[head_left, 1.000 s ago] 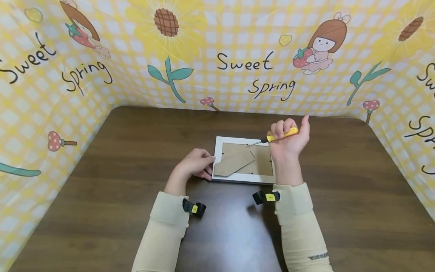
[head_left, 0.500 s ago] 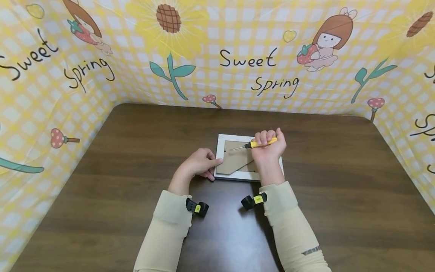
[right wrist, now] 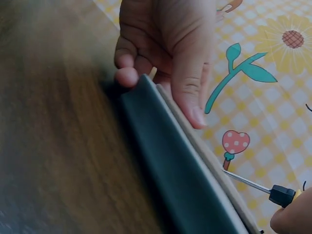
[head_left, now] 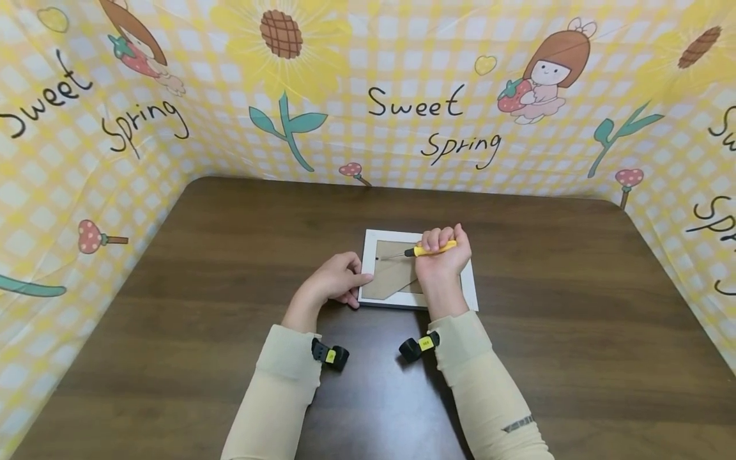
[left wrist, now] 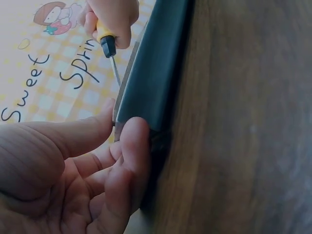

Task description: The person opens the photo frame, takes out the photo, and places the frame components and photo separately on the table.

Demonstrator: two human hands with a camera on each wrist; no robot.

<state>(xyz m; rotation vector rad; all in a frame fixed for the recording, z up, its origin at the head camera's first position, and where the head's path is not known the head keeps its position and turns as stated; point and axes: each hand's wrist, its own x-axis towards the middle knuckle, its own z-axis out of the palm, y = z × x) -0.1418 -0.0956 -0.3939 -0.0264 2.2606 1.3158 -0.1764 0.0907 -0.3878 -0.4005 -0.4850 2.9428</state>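
A picture frame [head_left: 468, 287] lies back side up on the table, with a white border and a brown backing board [head_left: 392, 248]. A brown stand flap [head_left: 388, 284] slants across the board. My left hand [head_left: 335, 279] pinches the frame's left edge, thumb above and fingers at the side. My right hand [head_left: 444, 259], above the frame's right half and hiding part of it, grips a screwdriver [head_left: 409, 252] by its yellow handle. The shaft [right wrist: 248, 182] points left, its tip close to a small black tab [head_left: 377, 259]; contact I cannot tell.
The dark wooden table [head_left: 259, 223] extends around the frame. A yellow checked cloth [head_left: 322, 140] with printed flowers and lettering rises at the back and sides. Each wrist carries a black camera [head_left: 411, 349].
My right hand has moved left and slightly down with the screwdriver, whose tip now sits near the frame's left side. The left hand keeps its hold, its thumb now over the border.
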